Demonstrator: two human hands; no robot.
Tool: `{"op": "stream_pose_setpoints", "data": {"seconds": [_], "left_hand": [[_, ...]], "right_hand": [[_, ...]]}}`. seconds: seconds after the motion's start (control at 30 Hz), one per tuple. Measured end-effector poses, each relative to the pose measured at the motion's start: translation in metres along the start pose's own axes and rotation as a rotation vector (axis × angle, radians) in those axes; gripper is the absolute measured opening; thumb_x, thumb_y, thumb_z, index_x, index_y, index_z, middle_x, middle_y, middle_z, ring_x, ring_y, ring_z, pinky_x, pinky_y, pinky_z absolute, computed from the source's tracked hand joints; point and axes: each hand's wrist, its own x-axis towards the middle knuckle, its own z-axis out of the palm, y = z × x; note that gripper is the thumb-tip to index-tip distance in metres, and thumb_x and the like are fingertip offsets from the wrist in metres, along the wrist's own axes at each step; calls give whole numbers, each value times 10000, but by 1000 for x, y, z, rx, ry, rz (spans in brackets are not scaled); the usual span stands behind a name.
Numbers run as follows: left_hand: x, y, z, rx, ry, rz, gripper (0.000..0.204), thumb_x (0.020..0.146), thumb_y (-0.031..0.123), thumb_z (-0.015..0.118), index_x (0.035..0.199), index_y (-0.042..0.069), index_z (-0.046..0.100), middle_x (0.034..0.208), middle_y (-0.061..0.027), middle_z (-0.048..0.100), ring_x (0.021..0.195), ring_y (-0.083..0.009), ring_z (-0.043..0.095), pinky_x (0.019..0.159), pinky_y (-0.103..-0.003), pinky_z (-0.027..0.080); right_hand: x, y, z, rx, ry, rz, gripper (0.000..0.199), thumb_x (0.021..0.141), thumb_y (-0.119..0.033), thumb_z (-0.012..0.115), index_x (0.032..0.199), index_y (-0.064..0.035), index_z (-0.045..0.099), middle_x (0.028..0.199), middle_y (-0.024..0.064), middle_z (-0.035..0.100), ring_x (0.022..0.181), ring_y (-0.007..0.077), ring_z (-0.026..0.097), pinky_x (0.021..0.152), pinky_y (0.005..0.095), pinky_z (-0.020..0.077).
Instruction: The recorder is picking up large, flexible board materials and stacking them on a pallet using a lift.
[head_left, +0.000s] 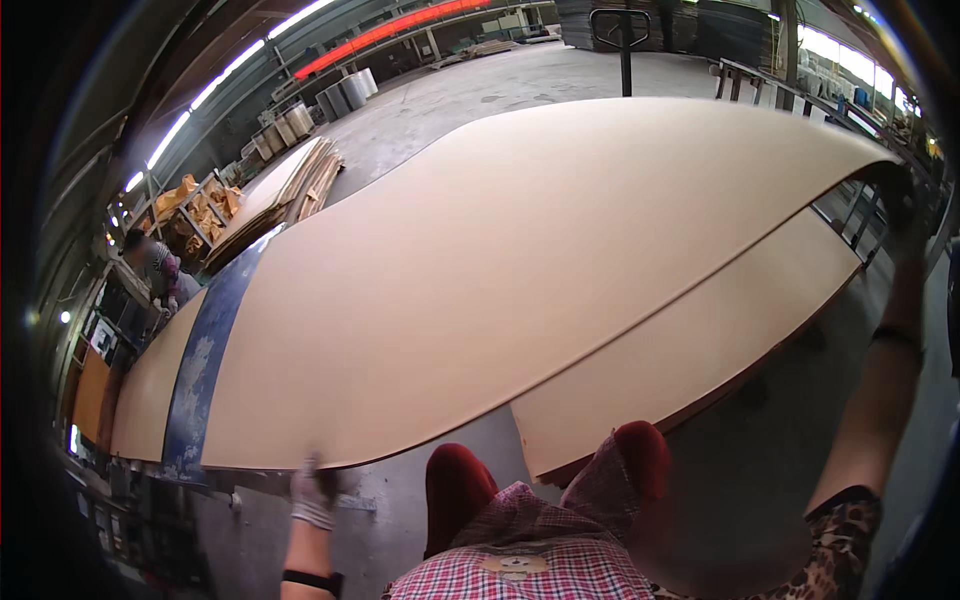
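Observation:
A large, thin beige sheet (470, 250) spans the view, its right end raised and curved. My right hand (905, 200), dark and partly in shadow, grips the raised right corner with the arm stretched far out. Down at the near edge, left of my knees, my left hand (316, 486) in a light glove holds the sheet's rim; its fingertips are blurred. Beneath the raised part lies a stack of similar beige sheets (690, 345). Toward the left end, the sheet passes under a worn blue bar (208, 365).
A co-worker (168, 272) stands at the sheet's far left end. More stacked sheets (270, 200) lie behind the blue bar, beside crumpled brown paper (200, 210). A dark upright handle (626, 50) rises beyond the sheet. Metal railings (850, 115) stand at the right.

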Motion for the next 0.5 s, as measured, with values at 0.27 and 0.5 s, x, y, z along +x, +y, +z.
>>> {"op": "stream_pose_setpoints", "data": {"seconds": [0.27, 0.5], "left_hand": [[-83, -104, 235, 1043, -1670, 330, 451, 905, 219, 436, 1280, -17, 350, 1174, -126, 509, 1143, -184, 411, 977, -325, 290], [62, -201, 188, 1175, -936, -106, 495, 818, 289, 571, 1232, 49, 443, 1236, -125, 474, 1141, -228, 438, 981, -318, 318]], "right_hand": [[-292, 197, 45, -83, 211, 611, 549, 863, -425, 440, 1199, 10, 443, 1140, 126, 528, 1055, 227, 496, 908, 350, 397], [-315, 337, -27, -322, 315, 723, 443, 731, -248, 685, 1080, -16, 543, 1026, 75, 576, 937, 204, 511, 835, 346, 407]]}}
